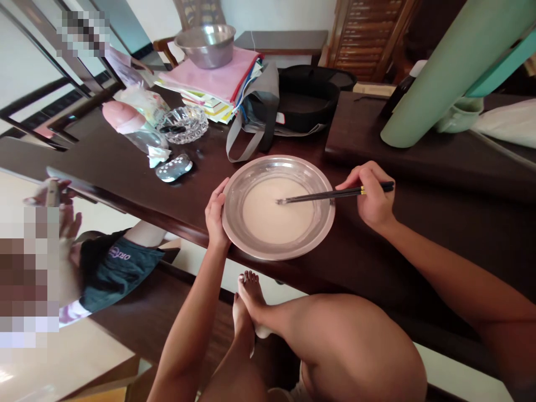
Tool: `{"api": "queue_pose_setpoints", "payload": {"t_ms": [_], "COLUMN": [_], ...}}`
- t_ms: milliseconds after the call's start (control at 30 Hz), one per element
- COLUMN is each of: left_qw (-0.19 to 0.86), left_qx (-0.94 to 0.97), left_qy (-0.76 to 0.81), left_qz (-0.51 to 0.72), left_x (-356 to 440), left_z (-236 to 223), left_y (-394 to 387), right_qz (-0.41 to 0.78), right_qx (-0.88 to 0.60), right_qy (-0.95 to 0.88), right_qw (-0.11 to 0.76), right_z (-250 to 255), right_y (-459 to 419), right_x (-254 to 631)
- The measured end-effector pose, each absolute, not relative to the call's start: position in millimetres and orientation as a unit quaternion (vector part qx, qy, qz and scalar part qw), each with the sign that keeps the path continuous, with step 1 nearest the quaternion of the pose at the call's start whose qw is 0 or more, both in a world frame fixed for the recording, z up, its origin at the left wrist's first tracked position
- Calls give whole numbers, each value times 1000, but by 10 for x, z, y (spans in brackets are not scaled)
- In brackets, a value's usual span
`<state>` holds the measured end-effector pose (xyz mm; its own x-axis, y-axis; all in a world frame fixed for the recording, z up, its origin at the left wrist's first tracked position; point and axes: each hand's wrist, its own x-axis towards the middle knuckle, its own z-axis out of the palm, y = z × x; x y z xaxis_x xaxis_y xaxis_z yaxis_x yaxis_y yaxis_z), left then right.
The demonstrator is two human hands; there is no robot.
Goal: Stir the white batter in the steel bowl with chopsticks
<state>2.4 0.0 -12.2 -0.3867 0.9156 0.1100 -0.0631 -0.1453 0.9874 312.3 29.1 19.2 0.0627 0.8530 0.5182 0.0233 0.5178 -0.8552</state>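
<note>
A wide metal bowl (277, 167) stands at the table's near edge, holding a pale, milky liquid or thin batter (276, 224). Against the bowl's left side, my left hand (216, 216) grips the rim, with the thumb partly hidden. My right hand (372, 196) is closed around a pair of black chopsticks (324, 195) with gold bands near the grip. The chopstick tips reach the liquid near the middle of the bowl, and something pale clings to them.
Behind the bowl lie a grey and black bag (268, 106), a stack of papers (209, 78) under a second metal bowl (211, 47), and a glass ashtray (188, 124). A dark game controller (173, 168) is at left. A green cylinder (435, 84) leans at right. Another person sits at left, holding a phone (53, 192).
</note>
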Motion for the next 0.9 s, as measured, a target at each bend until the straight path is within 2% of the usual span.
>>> {"api": "queue_pose_setpoints", "payload": {"t_ms": [67,133,200,300,367,467,533,700,800,900], "left_qw": [381,375,370,374,374,369,371,369,362,372], "left_qx": [402,404,404,404,409,416,412,421,428,419], "left_qy": [530,530,532,533,534,535,533,535,540,533], "left_qz": [642,645,645,642,639,636,639,633,628,634], "left_x": [26,30,33,33,31,30,27,9,6,6], "left_z": [-123,-120,-117,-113,-112,-113,-119,-140,-144,-143], "left_y": [-1,-2,-2,-3,-5,-6,-5,-4,-8,-9], "right_qz": [352,368,348,322,347,386,366,342,380,362], "right_qx": [-338,-320,-327,-338,-324,-318,-336,-359,-346,-353], "right_qy": [-611,-655,-683,-647,-620,-646,-668,-608,-621,-651], "right_qw": [623,578,552,602,625,577,553,620,591,566], "right_z": [191,196,201,192,180,177,186,182,169,173], "right_y": [283,264,257,278,286,268,257,280,271,264], "right_x": [3126,3124,3126,3140,3144,3131,3123,3127,3119,3114]}}
